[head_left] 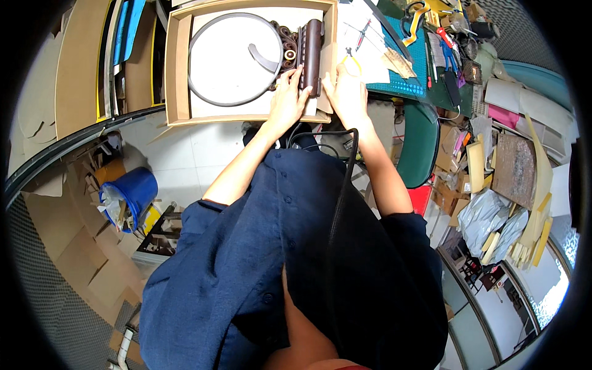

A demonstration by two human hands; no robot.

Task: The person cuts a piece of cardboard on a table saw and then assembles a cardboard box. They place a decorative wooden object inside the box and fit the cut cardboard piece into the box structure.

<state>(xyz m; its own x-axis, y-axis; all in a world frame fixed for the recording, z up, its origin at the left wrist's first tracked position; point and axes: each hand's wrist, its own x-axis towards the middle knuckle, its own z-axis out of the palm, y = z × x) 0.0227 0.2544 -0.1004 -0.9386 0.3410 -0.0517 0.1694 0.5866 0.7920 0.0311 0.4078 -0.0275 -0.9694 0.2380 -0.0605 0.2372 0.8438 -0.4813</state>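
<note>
Inside a shallow, tan cardboard box (179, 68), toward its right wall: one long, dark brown, rounded piece (314, 49), laid lengthwise away from the wearer. Left hand (287, 97): fingers at the piece's near left side, thumb by its near end; whether the grip closes on it cannot be told. Right hand (349, 97): at the box's right wall, just beside the piece; grip likewise unreadable. Handling, by judgement: steady the piece from both sides, press evenly, and spare the delicate-looking, dark brown openwork scroll carving (288, 44) alongside. Finish of piece: glossy, smooth on top, apparently ribbed along the left edge. Farther left: one thin, dark grey ring (190, 60), flat, around one curved grey strip (264, 60). Outside, right: yellow-handled pliers (351, 60), white paper (374, 71), teal cutting mat (407, 31).
</note>
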